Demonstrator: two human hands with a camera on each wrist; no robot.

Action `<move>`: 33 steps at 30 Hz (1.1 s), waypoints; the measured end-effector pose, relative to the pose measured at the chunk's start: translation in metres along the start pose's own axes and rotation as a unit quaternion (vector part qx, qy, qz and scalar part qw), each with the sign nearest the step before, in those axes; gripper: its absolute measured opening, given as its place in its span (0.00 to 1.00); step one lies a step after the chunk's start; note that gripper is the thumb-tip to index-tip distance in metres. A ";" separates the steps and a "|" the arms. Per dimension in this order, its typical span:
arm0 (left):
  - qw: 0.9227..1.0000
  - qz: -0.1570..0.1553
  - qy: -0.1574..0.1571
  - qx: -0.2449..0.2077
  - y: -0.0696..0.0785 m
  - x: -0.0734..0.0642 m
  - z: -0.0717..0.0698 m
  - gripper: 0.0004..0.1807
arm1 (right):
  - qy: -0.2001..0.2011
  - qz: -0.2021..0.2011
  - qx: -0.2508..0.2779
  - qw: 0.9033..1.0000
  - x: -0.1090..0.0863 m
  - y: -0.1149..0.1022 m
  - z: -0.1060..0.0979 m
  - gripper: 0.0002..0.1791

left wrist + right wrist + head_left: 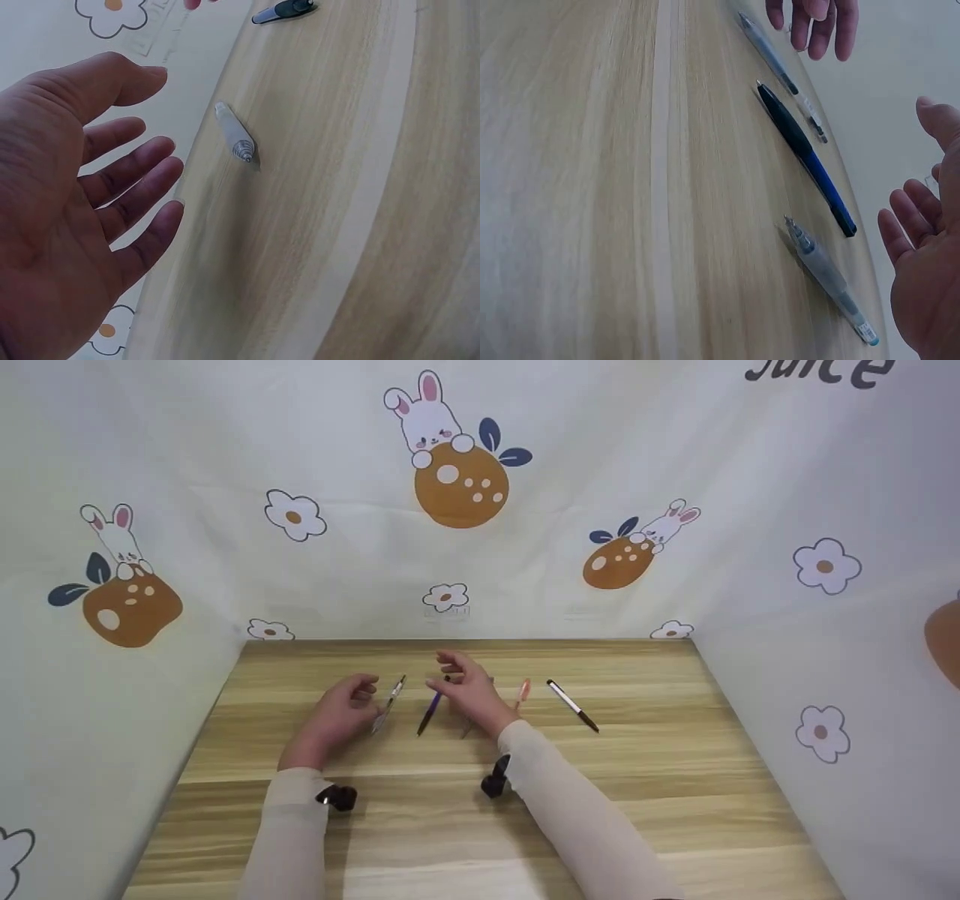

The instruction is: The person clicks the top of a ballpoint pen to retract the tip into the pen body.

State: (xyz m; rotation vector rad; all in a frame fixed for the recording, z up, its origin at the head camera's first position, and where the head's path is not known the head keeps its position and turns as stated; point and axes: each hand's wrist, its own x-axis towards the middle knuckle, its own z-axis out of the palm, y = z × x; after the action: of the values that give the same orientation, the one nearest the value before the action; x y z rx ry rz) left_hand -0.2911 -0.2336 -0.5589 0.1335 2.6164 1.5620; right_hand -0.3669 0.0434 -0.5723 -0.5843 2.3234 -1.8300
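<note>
Backdrop printed "Juice", wood-grain table, left hand, right hand near pens

- Table: smooth surface with a streaked wood-grain look and a soft sheen.
- Wall covering: matt, lightly creased sheet, cloth or plastic, hard to tell.
- Clear pen: see-through, smooth plastic.
- Blue pen: smooth, opaque plastic.
- Grey pen: cloudy, frosted-looking plastic.
- Orange pen: plastic-looking, partly see-through.
- White pen: smooth, opaque plastic.
- Sleeves: soft, matt cloth.
</note>
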 end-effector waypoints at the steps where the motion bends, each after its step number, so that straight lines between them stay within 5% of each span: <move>1: 1.000 -0.001 0.000 0.003 0.000 0.000 0.000 0.36 | -0.001 -0.002 0.003 1.000 0.001 0.000 0.001 0.34; 33: 0.998 0.014 0.006 0.068 -0.016 0.010 0.014 0.31 | -0.015 0.002 0.015 1.000 0.011 0.003 0.033 0.32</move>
State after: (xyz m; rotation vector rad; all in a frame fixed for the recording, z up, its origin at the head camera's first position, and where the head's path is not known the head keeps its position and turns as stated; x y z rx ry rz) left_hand -0.3001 -0.2274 -0.5797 0.1713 2.7404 1.3958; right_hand -0.3669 0.0094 -0.5823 -0.5992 2.2736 -1.8376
